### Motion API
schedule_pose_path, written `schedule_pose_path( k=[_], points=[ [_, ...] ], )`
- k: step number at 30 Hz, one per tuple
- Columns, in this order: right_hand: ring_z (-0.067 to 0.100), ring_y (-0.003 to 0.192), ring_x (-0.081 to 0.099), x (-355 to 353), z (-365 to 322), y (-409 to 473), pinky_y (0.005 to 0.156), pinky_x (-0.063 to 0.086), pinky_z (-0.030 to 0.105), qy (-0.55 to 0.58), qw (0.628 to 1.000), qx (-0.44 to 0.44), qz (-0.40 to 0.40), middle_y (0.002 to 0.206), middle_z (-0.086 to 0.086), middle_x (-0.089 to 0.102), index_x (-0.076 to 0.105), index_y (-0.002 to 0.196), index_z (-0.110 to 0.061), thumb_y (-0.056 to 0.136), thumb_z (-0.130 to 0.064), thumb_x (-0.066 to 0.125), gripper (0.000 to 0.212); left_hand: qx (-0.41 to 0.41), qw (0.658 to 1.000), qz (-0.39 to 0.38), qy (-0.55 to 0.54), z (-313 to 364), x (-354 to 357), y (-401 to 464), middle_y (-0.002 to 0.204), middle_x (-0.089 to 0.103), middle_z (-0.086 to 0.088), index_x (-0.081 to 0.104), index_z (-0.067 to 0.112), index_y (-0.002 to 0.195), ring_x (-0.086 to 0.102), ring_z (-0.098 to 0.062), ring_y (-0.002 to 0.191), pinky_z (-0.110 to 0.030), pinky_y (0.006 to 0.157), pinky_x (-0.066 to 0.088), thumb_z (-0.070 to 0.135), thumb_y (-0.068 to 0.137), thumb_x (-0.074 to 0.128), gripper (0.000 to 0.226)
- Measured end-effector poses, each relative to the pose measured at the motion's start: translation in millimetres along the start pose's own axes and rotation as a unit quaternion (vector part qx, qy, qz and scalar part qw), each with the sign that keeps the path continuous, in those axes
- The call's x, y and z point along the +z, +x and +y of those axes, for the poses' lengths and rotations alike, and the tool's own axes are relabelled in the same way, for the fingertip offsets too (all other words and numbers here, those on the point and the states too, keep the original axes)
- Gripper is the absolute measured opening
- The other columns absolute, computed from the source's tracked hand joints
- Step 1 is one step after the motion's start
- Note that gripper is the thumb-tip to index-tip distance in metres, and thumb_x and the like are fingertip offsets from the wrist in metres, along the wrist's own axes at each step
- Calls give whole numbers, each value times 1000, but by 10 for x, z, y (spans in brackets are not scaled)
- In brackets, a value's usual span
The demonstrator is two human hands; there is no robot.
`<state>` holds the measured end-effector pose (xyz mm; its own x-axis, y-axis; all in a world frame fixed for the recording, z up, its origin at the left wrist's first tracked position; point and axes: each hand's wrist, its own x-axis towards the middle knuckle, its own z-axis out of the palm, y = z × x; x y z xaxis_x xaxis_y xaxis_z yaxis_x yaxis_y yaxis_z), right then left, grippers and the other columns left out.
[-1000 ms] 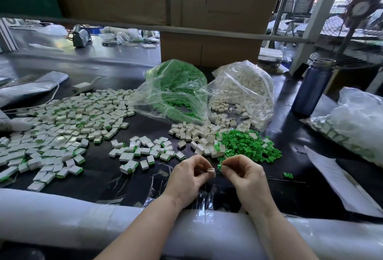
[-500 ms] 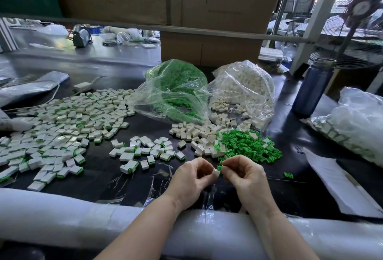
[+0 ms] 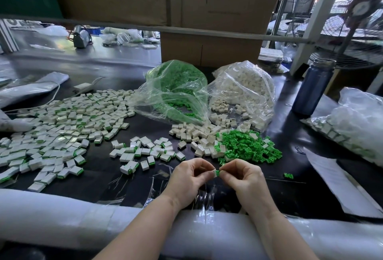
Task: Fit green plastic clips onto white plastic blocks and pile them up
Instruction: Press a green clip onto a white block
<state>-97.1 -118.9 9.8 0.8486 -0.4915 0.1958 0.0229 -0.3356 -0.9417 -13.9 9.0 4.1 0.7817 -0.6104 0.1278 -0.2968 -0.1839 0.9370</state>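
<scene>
Left of the grip, finished clipped blocks (image 3: 60, 127) in plenty; at centre, left hand (image 3: 191, 179) pinching white block (image 3: 213, 173), right hand (image 3: 243, 179) pinching green clip (image 3: 217, 172) against it, seating unconfirmed; beyond-right, loose blocks (image 3: 199, 135) and clips (image 3: 246, 145) remaining.

No legible text, label, brand, number or sign is found anywhere in the head view. A faint dark line of print is seen on the cardboard box (image 3: 223, 13) behind the surface, but it is too blurred to be read.
</scene>
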Motion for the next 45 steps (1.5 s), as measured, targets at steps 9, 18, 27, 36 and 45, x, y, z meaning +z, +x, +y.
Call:
schedule_pose_path(
  k=[9, 18, 27, 36, 45],
  points=[
    [10, 58, 60, -13, -2, 7, 57, 51, 21, 55, 998, 15, 20, 65, 2, 69, 70, 75, -19, 78, 3, 69, 22, -7, 999, 3, -43, 1, -5, 10, 84, 68, -8, 69, 14, 86, 61, -13, 77, -22, 74, 53, 13, 83, 67, 3],
    [7, 61, 62, -4, -18, 2, 62, 52, 19, 33, 999, 7, 12, 67, 1, 70, 70, 73, -15, 77, 1, 71, 17, 0, 1000, -5, -29, 13, -4, 3, 75, 63, 4, 68, 15, 86, 55, -4, 70, -15, 71, 47, 15, 83, 67, 2],
    [5, 53, 56, -2, -13, -5, 54, 48, 20, 17, 1000, 7, -7, 59, -2, 66, 69, 68, -17, 77, 1, 71, 20, -1, 1000, -13, -14, 4, -6, -3, 77, 66, 4, 69, 16, 87, 58, -5, 73, -15, 72, 48, 14, 84, 67, 4],
    [5, 54, 56, 11, -18, -9, 52, 48, 18, 21, 999, 20, -27, 59, -1, 65, 69, 70, -12, 78, 3, 68, 17, -3, 1000, -11, -22, -10, -11, -2, 81, 70, 2, 70, 23, 81, 64, -8, 80, -17, 78, 50, 12, 82, 68, 11],
    [12, 59, 59, 25, -23, -20, 60, 52, 29, -34, 999, -4, 1, 64, 5, 67, 69, 68, -13, 75, 0, 73, 16, -14, 998, 0, -55, -14, -5, 0, 74, 69, 3, 69, 22, 78, 65, -9, 70, -23, 72, 54, 7, 82, 68, 15]
  ],
)
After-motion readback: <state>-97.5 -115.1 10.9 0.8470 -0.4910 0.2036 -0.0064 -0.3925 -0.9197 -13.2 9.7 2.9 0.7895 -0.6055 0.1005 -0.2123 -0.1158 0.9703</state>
